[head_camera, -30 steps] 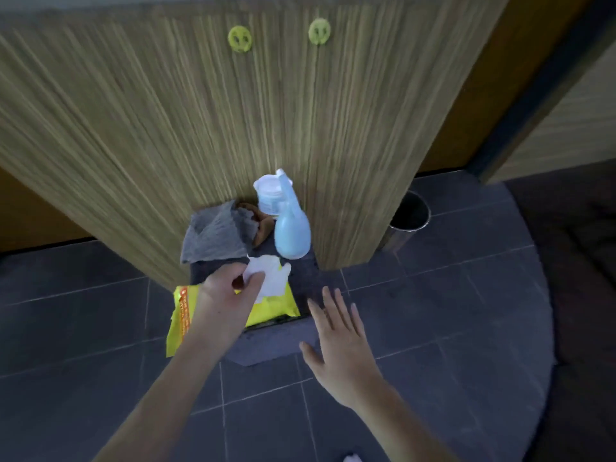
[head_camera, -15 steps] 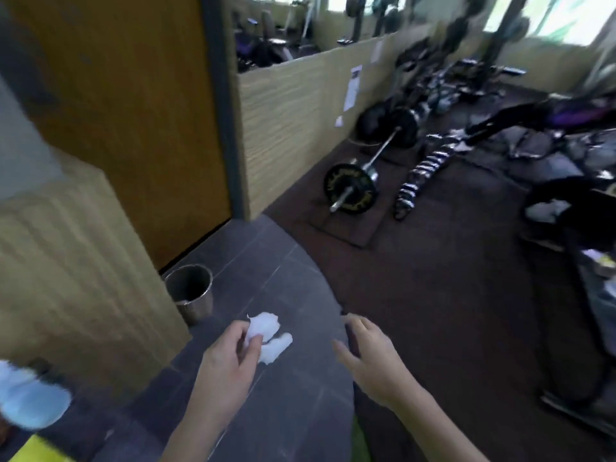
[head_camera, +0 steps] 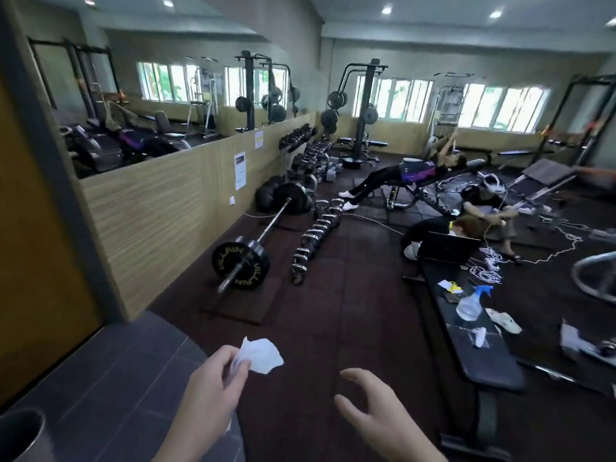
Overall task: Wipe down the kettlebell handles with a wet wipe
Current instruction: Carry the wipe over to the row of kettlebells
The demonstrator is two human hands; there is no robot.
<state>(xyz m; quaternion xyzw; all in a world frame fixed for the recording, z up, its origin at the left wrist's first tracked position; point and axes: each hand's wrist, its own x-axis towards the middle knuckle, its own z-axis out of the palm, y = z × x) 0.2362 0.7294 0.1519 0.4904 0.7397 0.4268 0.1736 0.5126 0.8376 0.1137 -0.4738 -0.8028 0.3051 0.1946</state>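
Left hand [head_camera: 213, 381] pinches wet wipe [head_camera: 260, 356]; right hand [head_camera: 370, 408] loose; barbell plate [head_camera: 240, 267] apparently reads "VILLAIN".

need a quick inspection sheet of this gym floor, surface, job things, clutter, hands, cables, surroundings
surface: dark rubber floor, grey tiles nearest the camera.
job's things: wet wipe in left hand; kettlebells in a row beside the barbell, not yet reached.
clutter: spray bottle and small items on a bench.
hands: left hand pinches the wipe; right hand holds nothing, fingers loosely curled.
cables: white cords coiled on the floor at right.
surroundings: weight racks, windows, other people.
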